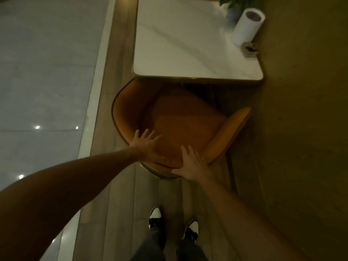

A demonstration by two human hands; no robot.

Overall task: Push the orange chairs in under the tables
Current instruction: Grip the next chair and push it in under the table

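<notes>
My 2 hands, left point(148, 146) and right point(194, 164), press flat and spread on the chair point(180, 119) back; its angled arm could catch the surface point(188, 44) edge.

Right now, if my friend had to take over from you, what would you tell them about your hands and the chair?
Left hand: open, fingers spread, flat on the near-left rim of the orange chair.
Right hand: open, palm on the chair's near edge, beside the right armrest.
The chair faces the white marble table; its front is just under the table's near edge, but most of the seat sticks out, turned a bit askew.
On the table's far right: a paper towel roll, a plant, a small holder.
Done: both hands placed. Left: straighten it and push it under. No other chairs are in view.
</notes>
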